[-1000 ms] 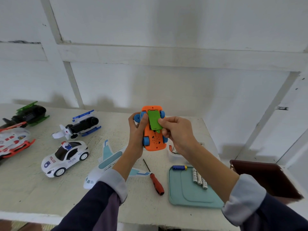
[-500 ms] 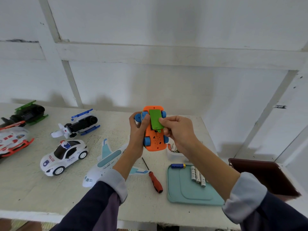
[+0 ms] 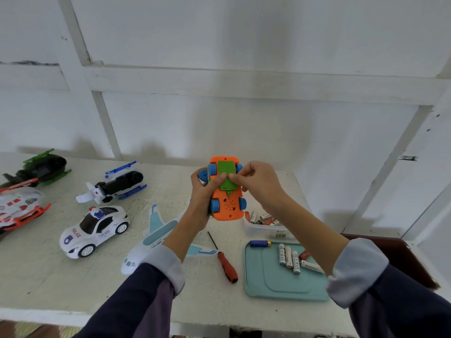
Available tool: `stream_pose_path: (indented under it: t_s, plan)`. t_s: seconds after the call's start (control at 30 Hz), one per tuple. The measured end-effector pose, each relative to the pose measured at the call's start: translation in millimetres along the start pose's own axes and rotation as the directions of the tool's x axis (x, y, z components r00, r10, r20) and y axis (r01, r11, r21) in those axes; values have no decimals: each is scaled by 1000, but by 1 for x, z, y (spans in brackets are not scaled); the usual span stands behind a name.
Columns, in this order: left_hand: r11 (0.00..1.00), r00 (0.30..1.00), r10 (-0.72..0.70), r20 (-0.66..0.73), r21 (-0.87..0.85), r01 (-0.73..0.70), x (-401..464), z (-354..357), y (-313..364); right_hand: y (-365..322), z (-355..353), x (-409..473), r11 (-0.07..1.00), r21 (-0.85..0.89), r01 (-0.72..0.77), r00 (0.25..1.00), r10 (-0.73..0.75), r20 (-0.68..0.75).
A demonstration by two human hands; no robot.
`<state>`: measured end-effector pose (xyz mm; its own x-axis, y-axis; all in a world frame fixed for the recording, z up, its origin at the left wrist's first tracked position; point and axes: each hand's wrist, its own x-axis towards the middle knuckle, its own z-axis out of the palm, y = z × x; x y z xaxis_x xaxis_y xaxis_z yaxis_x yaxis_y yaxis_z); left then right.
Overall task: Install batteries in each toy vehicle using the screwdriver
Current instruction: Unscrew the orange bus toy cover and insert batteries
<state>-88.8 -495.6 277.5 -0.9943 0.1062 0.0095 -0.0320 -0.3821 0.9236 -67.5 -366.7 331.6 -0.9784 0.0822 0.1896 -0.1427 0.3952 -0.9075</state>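
Toward the desk's (image 3: 36, 276) left edge sits a white police car (image 3: 94, 230). Above mid-desk, the left hand (image 3: 203, 191) grips the upturned orange toy car (image 3: 225, 189), thumb on its green battery cover (image 3: 227, 175). The right hand (image 3: 256, 184) pinches that cover. The screwdriver (image 3: 225, 263) lies near the front edge; batteries (image 3: 289, 258) rest on the teal tray (image 3: 268, 289).

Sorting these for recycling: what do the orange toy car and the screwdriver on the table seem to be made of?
The orange toy car looks like moulded plastic: flat bright colour, soft sheen, rounded edges, with a green cover. The screwdriver seems to have a thin dark metal shaft and a glossy red handle, probably plastic.
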Motion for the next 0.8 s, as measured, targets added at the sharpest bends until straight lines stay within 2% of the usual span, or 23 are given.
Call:
stream_pose_path:
  t_s: [0.1,0.2,0.4,0.53,0.7,0.8]
  plan:
    - [1000,1000,-1,-25,-28,0,1,-1,3,0,-3,-3,995,67,-78,991,70,116]
    - [1000,1000,-1,-28,5,1,2,-2,5,2,-3,-9,990,8,-142,964,136,227]
    - [1000,999,-13,-39,18,14,0,1,6,0,-3,-12,951,163,-262,930,203,306]
    - [1000,999,-12,-47,8,12,-1,1,4,3,0,-11,949,176,-261,936,203,288]
    - [1000,999,-12,-41,1,12,1,-1,4,9,6,-10,984,97,-151,965,125,231]
    - [1000,999,-2,-44,-17,1,4,-1,10,8,3,-6,987,93,-130,954,99,283]
